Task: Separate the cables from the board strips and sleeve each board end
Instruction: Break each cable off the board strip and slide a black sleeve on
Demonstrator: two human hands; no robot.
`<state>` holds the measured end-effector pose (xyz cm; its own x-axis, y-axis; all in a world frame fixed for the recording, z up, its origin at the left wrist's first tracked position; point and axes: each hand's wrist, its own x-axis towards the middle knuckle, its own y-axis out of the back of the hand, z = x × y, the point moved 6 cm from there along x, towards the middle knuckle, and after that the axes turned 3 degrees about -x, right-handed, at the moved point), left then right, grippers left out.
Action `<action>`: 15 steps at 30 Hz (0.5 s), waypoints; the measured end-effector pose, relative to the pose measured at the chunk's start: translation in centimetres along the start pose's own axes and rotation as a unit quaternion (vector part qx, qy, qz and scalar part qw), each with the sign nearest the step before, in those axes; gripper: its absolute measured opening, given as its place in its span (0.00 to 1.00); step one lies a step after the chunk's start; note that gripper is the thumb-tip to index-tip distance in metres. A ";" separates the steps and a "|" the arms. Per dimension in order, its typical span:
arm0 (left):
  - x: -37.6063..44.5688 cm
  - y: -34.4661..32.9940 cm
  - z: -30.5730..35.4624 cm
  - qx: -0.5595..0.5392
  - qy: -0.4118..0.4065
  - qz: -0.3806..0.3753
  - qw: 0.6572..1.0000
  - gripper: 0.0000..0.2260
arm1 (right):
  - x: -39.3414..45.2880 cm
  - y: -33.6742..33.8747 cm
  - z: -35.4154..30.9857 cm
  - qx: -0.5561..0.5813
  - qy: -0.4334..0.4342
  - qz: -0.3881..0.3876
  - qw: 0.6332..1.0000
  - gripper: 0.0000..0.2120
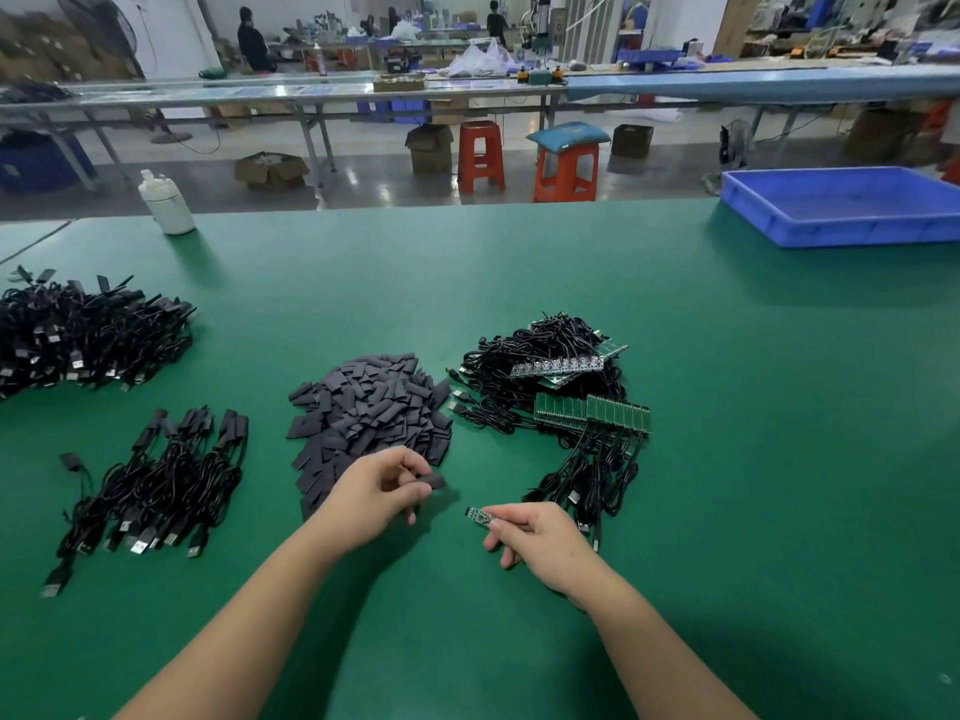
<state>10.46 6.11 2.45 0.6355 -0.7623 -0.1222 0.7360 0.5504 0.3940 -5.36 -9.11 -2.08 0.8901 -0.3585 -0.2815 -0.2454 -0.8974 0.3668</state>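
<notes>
A green matted workbench [675, 511] carries a heap of flat dark-grey sleeves [363, 407], three piles of black cables [83, 335] [156, 480] [545, 366], green board strips [592, 410], a white plastic bottle [166, 202] and a shallow blue plastic tray [841, 207].

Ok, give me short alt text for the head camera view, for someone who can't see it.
Over a green table, the left hand pinches a dark sleeve while the right hand pinches a small circuit board on a black cable. Beyond lie a sleeve pile, board strips with cables and sleeved cables.
</notes>
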 end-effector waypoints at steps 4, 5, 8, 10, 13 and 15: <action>-1.1 -2.2 -1.1 -0.090 0.043 -0.017 0.995 0.09 | -0.1 -0.1 -0.2 -0.010 -0.003 -0.006 1.000 0.13; -1.4 -2.8 -1.5 -0.102 0.057 -0.019 0.993 0.09 | -0.1 -0.1 -0.2 -0.011 -0.003 -0.007 1.000 0.12; -2.2 -3.9 -2.3 -0.090 0.076 -0.013 0.993 0.09 | -0.2 0.0 -0.4 -0.007 -0.003 -0.009 1.000 0.12; -2.4 -4.1 -2.4 -0.059 0.072 0.002 0.996 0.09 | -0.3 -0.1 -0.4 -0.006 -0.006 -0.014 1.000 0.12; -2.5 -4.2 -2.3 -0.049 0.051 0.040 0.997 0.09 | -0.3 -0.1 -0.4 -0.017 -0.011 -0.025 0.999 0.12; -2.6 -4.3 -2.4 -0.077 0.047 0.060 0.994 0.10 | -0.4 -0.1 -0.4 -0.023 -0.011 -0.032 0.999 0.12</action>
<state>6.21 6.59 -1.09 0.7350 -0.6561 -0.1709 0.6756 0.6873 0.2669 -5.51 -8.74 -1.64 0.8950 -0.3063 -0.3244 -0.1699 -0.9063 0.3870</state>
